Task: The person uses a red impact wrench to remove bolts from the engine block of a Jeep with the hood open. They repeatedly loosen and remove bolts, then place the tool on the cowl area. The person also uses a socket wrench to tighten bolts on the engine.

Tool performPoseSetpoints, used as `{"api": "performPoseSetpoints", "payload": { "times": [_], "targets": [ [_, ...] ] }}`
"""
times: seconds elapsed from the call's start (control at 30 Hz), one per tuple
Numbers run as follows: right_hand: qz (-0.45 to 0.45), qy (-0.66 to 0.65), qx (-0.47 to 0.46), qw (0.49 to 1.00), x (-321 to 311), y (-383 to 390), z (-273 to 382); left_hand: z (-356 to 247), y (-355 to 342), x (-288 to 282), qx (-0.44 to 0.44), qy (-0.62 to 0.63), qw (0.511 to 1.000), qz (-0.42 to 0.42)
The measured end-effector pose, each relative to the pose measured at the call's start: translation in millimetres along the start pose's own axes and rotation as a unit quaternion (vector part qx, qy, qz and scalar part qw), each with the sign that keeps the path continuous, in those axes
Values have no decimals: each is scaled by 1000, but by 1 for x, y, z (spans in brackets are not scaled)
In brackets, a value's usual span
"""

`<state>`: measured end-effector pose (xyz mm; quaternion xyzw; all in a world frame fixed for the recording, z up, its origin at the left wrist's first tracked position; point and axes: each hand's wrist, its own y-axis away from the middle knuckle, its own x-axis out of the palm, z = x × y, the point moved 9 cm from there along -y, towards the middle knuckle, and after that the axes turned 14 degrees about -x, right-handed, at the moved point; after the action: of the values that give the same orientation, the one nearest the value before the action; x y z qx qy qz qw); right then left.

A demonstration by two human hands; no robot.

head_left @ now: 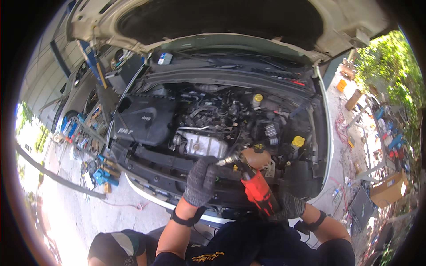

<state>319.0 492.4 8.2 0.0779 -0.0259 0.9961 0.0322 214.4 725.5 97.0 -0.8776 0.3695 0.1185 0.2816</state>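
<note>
A red and black cordless power ratchet (259, 189) slants over the front of the engine bay, its metal head up and to the left. My right hand (290, 208), in a dark grey knit glove, grips the rear end of its body. In a matching glove, my left hand (199, 181) has its fingers closed at the socket (227, 160) on the tool's tip. Beyond the tool sits a brownish coolant tank (256, 158) with a black cap. A silver metal heat shield (205, 145) lies just past my left fingertips.
A black engine cover (144, 119) rests on the left of the bay. Overhead is the raised hood (222, 20). Yellow caps (298, 141) stand at the right. Another person's capped head (111, 248) is low at the left. A cardboard box (388, 189) and tools lie on the ground.
</note>
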Motion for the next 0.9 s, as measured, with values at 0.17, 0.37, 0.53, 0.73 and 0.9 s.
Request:
{"api": "performPoseSetpoints", "payload": {
  "times": [0.17, 0.37, 0.53, 0.73, 0.9],
  "targets": [
    [-109, 27, -20, 993, -11, 59, 34, -116, -12, 52, 98, 49, 988, 110],
    [-144, 60, -155, 976, -9, 102, 91, -208, -12, 96, 282, 24, 934, 217],
    [-178, 64, -207, 960, 7, 129, 131, -255, -7, 127, 290, 99, 875, 374],
    [-163, 263, -358, 881, 44, 130, 227, -268, 20, 160, 441, 76, 788, 422],
    [-95, 357, -318, 873, 30, 132, 203, -242, 16, 173, 502, -47, 758, 413]
  ]
}}
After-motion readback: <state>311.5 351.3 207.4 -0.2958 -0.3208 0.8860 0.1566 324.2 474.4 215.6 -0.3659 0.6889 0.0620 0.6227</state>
